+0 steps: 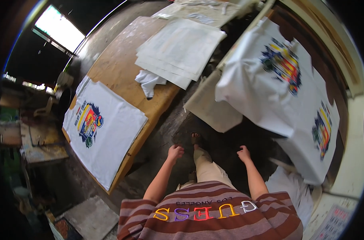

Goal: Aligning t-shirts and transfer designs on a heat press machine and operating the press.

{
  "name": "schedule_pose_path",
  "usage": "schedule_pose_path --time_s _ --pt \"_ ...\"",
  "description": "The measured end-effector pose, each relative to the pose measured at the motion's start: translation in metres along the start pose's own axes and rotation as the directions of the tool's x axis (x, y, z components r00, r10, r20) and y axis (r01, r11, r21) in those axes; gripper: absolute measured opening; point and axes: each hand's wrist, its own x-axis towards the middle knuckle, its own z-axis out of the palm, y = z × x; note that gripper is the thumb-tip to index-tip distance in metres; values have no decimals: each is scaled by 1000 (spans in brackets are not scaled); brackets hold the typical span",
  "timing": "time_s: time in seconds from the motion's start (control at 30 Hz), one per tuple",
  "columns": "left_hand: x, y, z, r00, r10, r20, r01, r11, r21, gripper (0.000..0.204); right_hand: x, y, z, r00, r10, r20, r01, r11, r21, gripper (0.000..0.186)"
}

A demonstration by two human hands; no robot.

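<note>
Both of my hands hang in the air in front of me, touching nothing. My left hand [175, 152] is loosely curled and holds nothing; nearest to it is the wooden table [122, 166] on the left. On that table lies a flat white T-shirt [114, 120] with a multicoloured print. My right hand [243, 153] is also curled with nothing in it, below the draped surface on the right. Over that surface hang white printed T-shirts: a farther shirt [246, 88] with a bright graphic and a nearer shirt [308, 160] with a similar one.
Large pale sheets [178, 48] lie stacked on the wooden table, with a crumpled white cloth [150, 82] beside them. A beige panel [214, 106] hangs low between the tables. White fabric [292, 188] is bunched at my right. Another cluttered table [42, 140] stands far left.
</note>
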Motion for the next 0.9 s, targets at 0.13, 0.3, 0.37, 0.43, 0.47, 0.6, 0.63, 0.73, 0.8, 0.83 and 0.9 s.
schedule_pose_path --time_s 0.13,0.3,0.37,0.43,0.47,0.6,0.63,0.73,0.8,0.83,0.9 --pt "-60 -63 -14 997 -58 52 58 998 -4 24 -80 67 30 994 -87 61 96 983 -154 38" --pt "-110 -141 -48 979 -142 144 162 977 -142 20 -178 86 14 940 180 290 -212 974 84 31" --pt "-118 -152 -42 971 -180 154 195 977 -90 19 -194 115 -8 942 244 228 -300 919 255 29" --pt "-120 -149 -41 941 -245 235 275 956 -103 19 -200 135 -31 953 284 104 -300 840 451 28" --pt "-120 -144 -32 939 -241 245 267 961 -77 19 -198 149 -45 954 295 47 -273 794 543 27" --pt "-129 -84 54 981 62 183 -74 995 63 16 -184 225 -119 865 462 -194 -83 513 855 34" --pt "-127 -65 83 964 190 188 -214 970 115 15 -178 245 -144 816 536 -218 -42 431 901 38" --pt "-112 -13 165 877 351 328 -414 898 145 17 -162 275 -215 704 637 -314 97 351 931 47" --pt "-115 16 240 824 407 394 -515 828 221 27 -157 302 -260 646 653 -394 141 406 903 54" --pt "-126 31 285 802 444 399 -568 774 281 34 -156 316 -274 649 652 -392 138 406 904 54" --pt "-117 49 343 728 499 469 -645 732 221 48 -143 329 -305 576 672 -466 142 479 866 59"
